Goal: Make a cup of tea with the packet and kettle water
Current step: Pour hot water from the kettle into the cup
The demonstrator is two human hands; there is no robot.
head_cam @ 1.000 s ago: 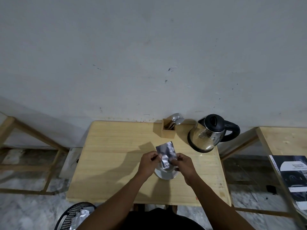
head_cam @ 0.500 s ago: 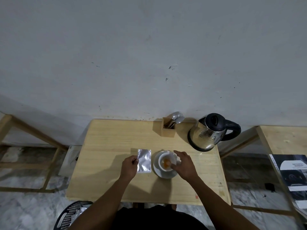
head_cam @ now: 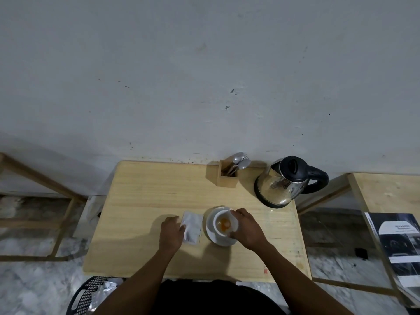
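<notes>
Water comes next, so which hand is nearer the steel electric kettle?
Right. The right hand grips the white cup just below the steel electric kettle; the left hand rests farther away on the silver packet.

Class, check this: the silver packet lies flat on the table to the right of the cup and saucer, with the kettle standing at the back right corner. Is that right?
Not quite. The head view shows the silver packet lying flat to the left of the cup and saucer, under the left hand. The kettle does stand at the table's back right corner.
</notes>
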